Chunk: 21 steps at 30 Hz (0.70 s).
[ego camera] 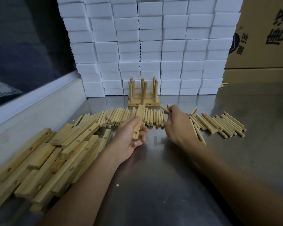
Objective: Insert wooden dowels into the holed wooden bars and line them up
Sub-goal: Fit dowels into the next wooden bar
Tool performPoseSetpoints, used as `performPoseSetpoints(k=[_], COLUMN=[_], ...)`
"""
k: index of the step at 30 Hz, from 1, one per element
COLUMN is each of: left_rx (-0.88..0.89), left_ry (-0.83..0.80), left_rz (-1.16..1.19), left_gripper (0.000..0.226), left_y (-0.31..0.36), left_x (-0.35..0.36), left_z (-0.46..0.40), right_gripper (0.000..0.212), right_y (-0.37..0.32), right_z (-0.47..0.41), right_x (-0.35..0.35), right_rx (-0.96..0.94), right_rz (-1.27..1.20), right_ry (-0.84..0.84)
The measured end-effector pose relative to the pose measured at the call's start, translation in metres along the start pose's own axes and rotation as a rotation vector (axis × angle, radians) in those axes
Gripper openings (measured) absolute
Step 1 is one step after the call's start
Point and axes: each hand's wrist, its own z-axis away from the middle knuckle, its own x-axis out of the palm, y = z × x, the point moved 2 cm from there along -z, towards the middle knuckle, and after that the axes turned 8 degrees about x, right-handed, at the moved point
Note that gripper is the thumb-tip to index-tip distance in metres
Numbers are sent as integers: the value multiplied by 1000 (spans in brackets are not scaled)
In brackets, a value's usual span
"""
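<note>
**Holed bar in the left hand, dowels in the right**

Holed wooden bars (44, 162) lie heaped loosely at the near left of the steel tabletop (162, 185), overlapping at mixed angles, their drilled holes showing on the upper faces. Just beyond that heap, above the middle of the tabletop, the left hand (129, 136) grips a single bar (139, 122) around its near end, thumb on top and fingers curled underneath, with one hole visible near the grasp. A dowel (144, 92) stands upright in the bar's far end. To the right, apart from the bar, the right hand (176, 124) is closed around a few loose dowels (164, 108), whose tips stick out past the fingers toward the bar. Under and beyond both hands a long spread of dowels (121, 117) lies side by side across the tabletop, reaching from the left of centre out toward the right edge. Farther back, at the far middle, finished bars with upright dowels (143, 95) stand lined up against a wall of stacked white foam blocks (145, 46). A cardboard box (265, 38) with printed characters sits at the far right corner.
</note>
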Motion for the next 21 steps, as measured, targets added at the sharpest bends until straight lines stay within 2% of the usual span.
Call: performPoseSetpoints(k=[1, 3, 7, 10, 14, 21], left_rx=[4, 10, 2, -7, -13, -11], left_ry=[-1, 0, -14, -36, -101, -99], left_rz=[6, 17, 4, -8, 44, 43], left_gripper=[30, 29, 34, 33, 14, 10], left_y=[0, 1, 0, 0, 2, 3], left_x=[0, 0, -2, -3, 1, 2], left_z=[0, 0, 0, 0, 2, 5], right_gripper=[14, 29, 50, 48, 49, 40], right_y=[0, -1, 1, 2, 2, 1], right_z=[2, 5, 9, 9, 10, 13], right_x=[0, -1, -2, 0, 2, 3], right_rx=[-13, -6, 25, 21, -10, -132], right_rz=[-38, -96, -110, -113, -87, -124], right_ry=[34, 71, 55, 63, 68, 94])
